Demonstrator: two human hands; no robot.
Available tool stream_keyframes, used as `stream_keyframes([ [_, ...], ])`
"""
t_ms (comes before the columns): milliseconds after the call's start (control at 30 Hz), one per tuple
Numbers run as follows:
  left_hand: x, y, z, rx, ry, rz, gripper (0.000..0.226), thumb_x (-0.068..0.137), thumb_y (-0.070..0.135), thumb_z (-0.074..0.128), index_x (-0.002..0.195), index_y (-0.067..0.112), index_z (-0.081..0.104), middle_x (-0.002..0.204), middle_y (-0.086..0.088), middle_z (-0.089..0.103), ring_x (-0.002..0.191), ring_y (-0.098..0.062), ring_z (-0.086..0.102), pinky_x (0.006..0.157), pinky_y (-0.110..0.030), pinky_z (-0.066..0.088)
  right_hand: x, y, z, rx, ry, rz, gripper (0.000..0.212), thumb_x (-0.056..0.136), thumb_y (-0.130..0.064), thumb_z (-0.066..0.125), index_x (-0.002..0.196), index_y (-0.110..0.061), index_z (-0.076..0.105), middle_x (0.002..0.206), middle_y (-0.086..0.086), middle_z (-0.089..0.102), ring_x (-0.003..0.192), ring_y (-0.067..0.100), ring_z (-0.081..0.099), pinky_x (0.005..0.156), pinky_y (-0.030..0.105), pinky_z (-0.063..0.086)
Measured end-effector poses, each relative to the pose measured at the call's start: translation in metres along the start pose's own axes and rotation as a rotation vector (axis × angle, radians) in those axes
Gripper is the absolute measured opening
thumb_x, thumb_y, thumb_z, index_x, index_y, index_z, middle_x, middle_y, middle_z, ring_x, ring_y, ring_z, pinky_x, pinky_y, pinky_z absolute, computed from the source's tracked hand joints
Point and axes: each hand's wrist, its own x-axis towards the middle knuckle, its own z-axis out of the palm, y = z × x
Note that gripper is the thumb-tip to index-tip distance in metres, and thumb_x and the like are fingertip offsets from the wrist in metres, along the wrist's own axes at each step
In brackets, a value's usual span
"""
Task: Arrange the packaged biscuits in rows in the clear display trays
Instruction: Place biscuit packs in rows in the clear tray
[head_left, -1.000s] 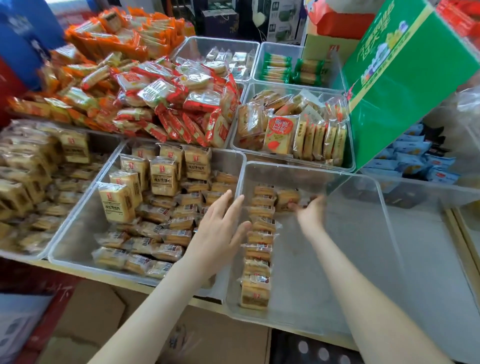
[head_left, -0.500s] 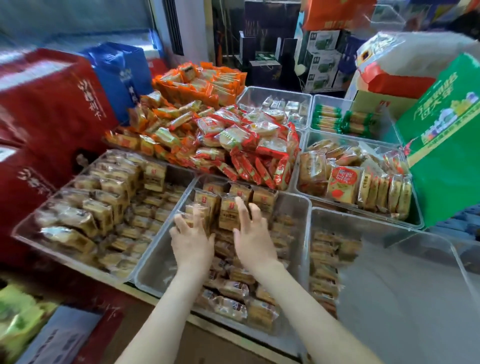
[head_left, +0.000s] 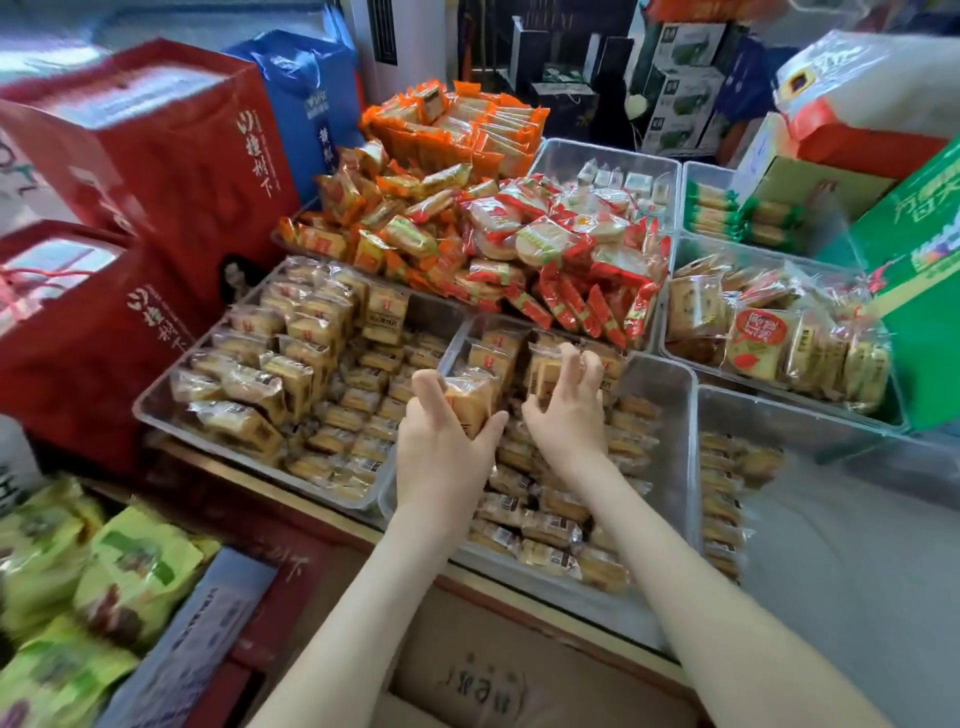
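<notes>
Both hands are over the middle clear tray (head_left: 670, 415), which holds tan biscuit packs lying flat and several standing upright at its far end. My left hand (head_left: 441, 447) grips one upright tan biscuit pack (head_left: 467, 400) between thumb and fingers. My right hand (head_left: 569, 415) curls its fingers over another upright pack (head_left: 545, 371) beside it. The clear tray to the right (head_left: 831, 426) has one column of the same packs (head_left: 719, 499) along its left side. A left tray (head_left: 156, 400) is filled with similar packs.
Heaps of orange and red snack packs (head_left: 498, 244) lie behind the trays. Red gift boxes (head_left: 156, 166) stand at the left, a green box (head_left: 924, 291) at the right. Green bags (head_left: 78, 587) and a cardboard box (head_left: 467, 675) sit below the counter edge.
My right hand left the right tray and came over the middle tray. Both hands went from flat above the packs to curled round upright packs. The view swung left.
</notes>
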Motion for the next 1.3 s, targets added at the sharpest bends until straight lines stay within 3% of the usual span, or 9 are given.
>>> stream_keyframes([
  [133, -0.033, 0.018, -0.028, 0.028, -0.102, 0.048, 0.057, 0.094, 0.048, 0.055, 0.133, 0.017, 0.028, 0.113, -0.011, 0.047, 0.081, -0.026, 0.050, 0.066, -0.030, 0.041, -0.055, 0.002, -0.064, 0.105, 0.000, -0.092, 0.063, 0.090, -0.015, 0.061, 0.142, -0.030, 0.028, 0.158, 0.009, 0.008, 0.139, 0.035, 0.024, 0.110, 0.046, 0.035],
  [300, -0.089, 0.051, -0.035, 0.068, -0.191, 0.219, 0.058, 0.094, 0.051, 0.052, 0.139, 0.020, 0.033, 0.110, -0.010, 0.049, 0.082, -0.031, 0.059, 0.060, -0.030, 0.044, -0.134, 0.018, -0.144, 0.197, -0.090, -0.095, 0.064, 0.090, -0.014, 0.063, 0.136, -0.048, 0.034, 0.134, -0.004, 0.042, 0.115, 0.019, 0.046, 0.090, 0.029, 0.042],
  [500, -0.159, 0.094, -0.011, 0.074, -0.287, 0.421, 0.054, 0.095, 0.045, 0.055, 0.138, 0.024, 0.030, 0.110, -0.012, 0.049, 0.080, -0.033, 0.058, 0.057, -0.033, 0.046, -0.208, 0.042, -0.196, 0.892, -0.157, 0.132, 0.058, 0.092, 0.005, 0.048, 0.124, -0.043, 0.052, 0.111, -0.002, 0.061, 0.102, 0.017, 0.061, 0.086, 0.031, 0.051],
  [633, -0.203, 0.120, 0.002, -0.027, -0.330, 0.589, 0.053, 0.093, 0.036, 0.061, 0.141, 0.018, 0.044, 0.105, -0.012, 0.050, 0.076, -0.030, 0.056, 0.056, -0.030, 0.042, -0.242, 0.057, -0.220, 1.144, -0.139, 0.196, 0.025, 0.095, -0.018, 0.053, 0.119, -0.024, 0.055, 0.091, 0.001, 0.064, 0.083, 0.015, 0.062, 0.070, 0.027, 0.050],
  [733, -0.226, 0.130, 0.010, -0.096, -0.317, 0.681, 0.047, 0.088, 0.034, 0.065, 0.131, 0.016, 0.054, 0.098, -0.008, 0.050, 0.072, -0.021, 0.051, 0.057, -0.026, 0.038, -0.264, 0.071, -0.232, 1.201, -0.080, 0.246, 0.034, 0.091, -0.037, 0.054, 0.116, -0.014, 0.056, 0.091, 0.004, 0.067, 0.082, 0.016, 0.065, 0.067, 0.028, 0.052],
  [900, -0.238, 0.138, 0.013, -0.064, -0.314, 0.706, 0.053, 0.087, 0.053, 0.048, 0.129, 0.021, 0.053, 0.099, -0.003, 0.043, 0.077, -0.021, 0.051, 0.059, -0.025, 0.040, -0.288, 0.093, -0.246, 1.192, 0.036, 0.316, 0.032, 0.100, -0.037, 0.044, 0.118, -0.016, 0.060, 0.102, 0.009, 0.070, 0.090, 0.016, 0.068, 0.068, 0.025, 0.055],
  [1067, -0.235, 0.131, 0.009, -0.020, -0.353, 0.728, 0.060, 0.087, 0.034, 0.065, 0.142, 0.024, 0.043, 0.111, -0.007, 0.043, 0.100, -0.026, 0.050, 0.073, -0.033, 0.050, -0.294, 0.101, -0.248, 1.163, 0.041, 0.335, 0.036, 0.101, -0.038, 0.042, 0.122, -0.017, 0.060, 0.114, 0.013, 0.068, 0.106, 0.027, 0.065, 0.088, 0.040, 0.052],
  [1167, -0.234, 0.128, 0.002, -0.035, -0.353, 0.684, 0.080, 0.086, 0.027, 0.070, 0.152, 0.021, 0.024, 0.111, -0.001, 0.048, 0.100, -0.017, 0.050, 0.081, -0.025, 0.042, -0.294, 0.099, -0.244, 1.229, -0.019, 0.350, 0.041, 0.096, -0.044, 0.046, 0.125, -0.017, 0.058, 0.109, 0.011, 0.069, 0.100, 0.024, 0.067, 0.079, 0.033, 0.054],
  [1300, -0.240, 0.123, -0.009, -0.165, -0.345, 0.502, 0.072, 0.085, 0.029, 0.074, 0.138, 0.013, 0.028, 0.100, 0.008, 0.052, 0.087, -0.016, 0.061, 0.066, -0.019, 0.042, -0.294, 0.094, -0.240, 1.460, -0.113, 0.337, 0.041, 0.091, -0.039, 0.050, 0.117, -0.007, 0.058, 0.106, 0.013, 0.067, 0.097, 0.022, 0.065, 0.079, 0.030, 0.053],
])
